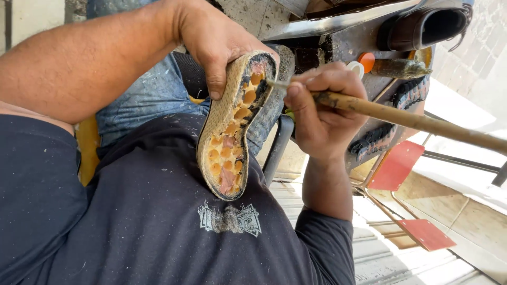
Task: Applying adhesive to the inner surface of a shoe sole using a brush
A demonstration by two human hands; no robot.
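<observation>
Head view: the left hand (219, 45) is closed over the upper end of a shoe sole (232, 126), thumb pressed on its tan woven rim, holding it with the inner side facing up. The sole's lower end rests against the dark shirt (158, 221). Its inner face shows rows of orange round cells, with dark patches along the edge nearest the right hand.

The right hand (322, 108), just beside the sole, is curled tight round a long brush (401, 117), gripped near the working end like a pencil. The brush tip touches the sole's upper end, where the dark coating meets the orange cells; the stained handle runs away from the sole toward the far side.

To do this well, I judge the sole should stay braced against the shirt so it cannot rock, the strokes kept short and along the rim, the coat thin and even.

Beyond the sole stands a cluttered counter (348, 39) with a brown shoe (422, 29), two black soles (393, 113) and a bottle (396, 67).
</observation>
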